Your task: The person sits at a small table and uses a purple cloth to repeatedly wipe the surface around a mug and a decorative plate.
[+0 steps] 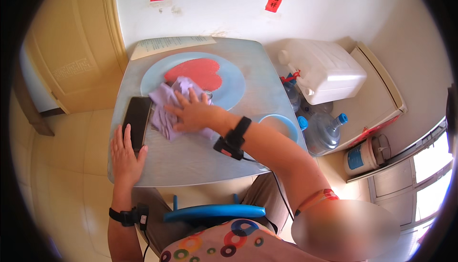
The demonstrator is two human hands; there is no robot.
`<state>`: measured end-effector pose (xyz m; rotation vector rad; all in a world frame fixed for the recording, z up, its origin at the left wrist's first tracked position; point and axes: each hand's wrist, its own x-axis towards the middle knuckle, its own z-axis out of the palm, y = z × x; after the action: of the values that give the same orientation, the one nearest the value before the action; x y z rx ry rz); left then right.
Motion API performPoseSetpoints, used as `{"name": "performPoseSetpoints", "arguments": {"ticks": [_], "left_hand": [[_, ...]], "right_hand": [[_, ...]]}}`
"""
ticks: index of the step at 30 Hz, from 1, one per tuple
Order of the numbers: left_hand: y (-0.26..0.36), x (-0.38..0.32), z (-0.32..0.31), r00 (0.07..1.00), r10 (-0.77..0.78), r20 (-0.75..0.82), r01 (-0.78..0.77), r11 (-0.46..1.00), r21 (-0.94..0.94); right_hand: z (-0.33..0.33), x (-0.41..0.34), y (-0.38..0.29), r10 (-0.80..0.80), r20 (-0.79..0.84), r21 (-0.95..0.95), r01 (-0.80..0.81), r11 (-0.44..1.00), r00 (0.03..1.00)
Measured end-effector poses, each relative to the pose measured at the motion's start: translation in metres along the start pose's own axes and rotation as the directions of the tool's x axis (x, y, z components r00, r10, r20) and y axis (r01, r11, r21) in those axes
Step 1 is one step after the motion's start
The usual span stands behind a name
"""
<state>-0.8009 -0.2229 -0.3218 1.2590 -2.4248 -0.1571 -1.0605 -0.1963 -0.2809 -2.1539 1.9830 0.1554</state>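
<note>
My right hand (195,113) lies spread, palm down, on a crumpled light purple cloth (164,108) on the grey table (193,165). The cloth covers the lower left of a blue printed oval with a red heart (200,72) on the tabletop. A small round metallic thing (208,95) shows partly beside my fingers. My left hand (125,154) rests flat at the table's left edge, its fingers along a dark smartphone (137,119) lying face up. What is under the cloth is hidden.
A printed sheet (171,45) lies at the table's far edge. Right of the table are a white plastic jerrycan (332,72), clear water bottles (322,133) with blue caps and a white bucket (361,158). A blue plastic seat edge (214,211) is near my lap. Cables hang from both wrist bands.
</note>
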Motion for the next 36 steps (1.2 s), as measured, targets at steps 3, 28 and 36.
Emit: {"name": "performPoseSetpoints", "arguments": {"ticks": [3, 28, 36], "left_hand": [[-0.003, 0.0, 0.001, 1.0, 0.003, -0.005, -0.003, 1.0, 0.006], [-0.002, -0.001, -0.004, 1.0, 0.001, 0.023, -0.003, 0.997, 0.071], [-0.004, -0.001, 0.001, 1.0, 0.028, -0.005, -0.028, 0.999, 0.044]], "right_hand": [[0.008, -0.047, -0.019, -0.162, 0.031, -0.041, 0.163, 0.986, 0.986], [-0.008, -0.03, 0.14, 0.206, 0.099, -0.006, -0.206, 0.979, 0.974], [-0.002, -0.017, 0.18, 0.449, 0.08, 0.068, -0.454, 0.888, 0.89]]}}
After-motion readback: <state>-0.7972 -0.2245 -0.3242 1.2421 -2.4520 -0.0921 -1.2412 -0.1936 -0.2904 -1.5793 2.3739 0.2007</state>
